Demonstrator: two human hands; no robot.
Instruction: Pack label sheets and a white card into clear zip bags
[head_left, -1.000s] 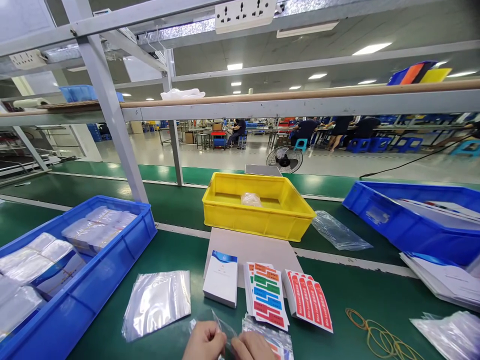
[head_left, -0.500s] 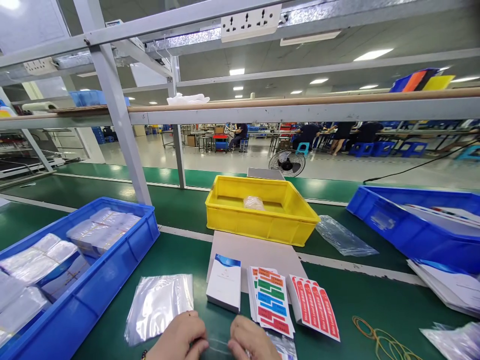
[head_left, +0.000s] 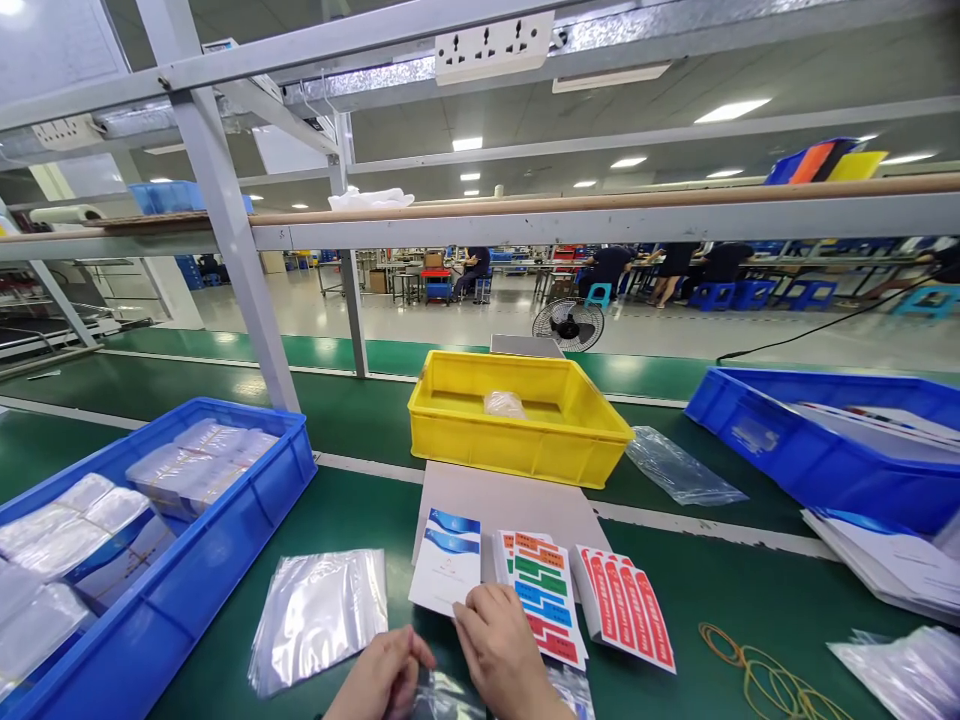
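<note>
My right hand (head_left: 501,645) pinches the lower right corner of a white booklet (head_left: 444,575) with a blue wavy top, the uppermost of a small stack. That booklet looks shifted and tilted on the stack. My left hand (head_left: 384,675) is closed at the bottom edge, with a clear plastic bag (head_left: 448,697) at its fingers, partly out of view. Left of the booklets lies a pile of clear bags (head_left: 322,610). To the right are sheets of coloured stickers (head_left: 544,595) and sheets of red stickers (head_left: 628,610).
A yellow bin (head_left: 517,450) with a small clear packet stands behind the booklets. At left is a blue bin (head_left: 247,510) of wrapped packs; another blue bin (head_left: 750,440) is at right. Rubber bands (head_left: 750,670) lie front right. A metal post (head_left: 240,250) rises from the bench.
My right hand has moved up from beside my left hand and taken hold of the top booklet, which has shifted. The left hand stays low with the bag.
</note>
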